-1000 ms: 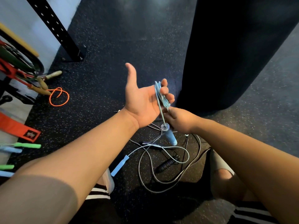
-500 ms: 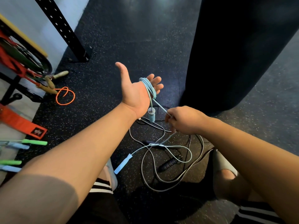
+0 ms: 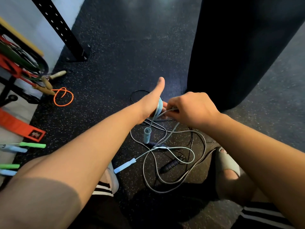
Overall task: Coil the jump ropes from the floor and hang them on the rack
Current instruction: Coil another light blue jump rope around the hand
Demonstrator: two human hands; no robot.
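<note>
A light blue jump rope (image 3: 159,106) is wound in several loops around my left hand (image 3: 152,103), thumb pointing up. One blue handle (image 3: 146,135) dangles below that hand. My right hand (image 3: 189,109) pinches the rope's loose strand right beside the coil. The rest of the rope trails over the floor to its second blue handle (image 3: 124,166) by my left foot. A black jump rope with a black handle (image 3: 171,164) lies tangled among the loose loops. The rack (image 3: 11,66) with hanging ropes and bands stands at the far left.
A big black punching bag (image 3: 239,47) hangs close on the right. A black perforated upright (image 3: 61,28) is bolted to the floor at upper left. An orange rope (image 3: 63,96) with wooden handles lies near the rack. Green and blue handles (image 3: 33,145) hang at left.
My left hand turned from palm-up to edge-on with the thumb up. My right hand rose from below the coil to beside it, carrying the strand. The dangling handle swung lower.
</note>
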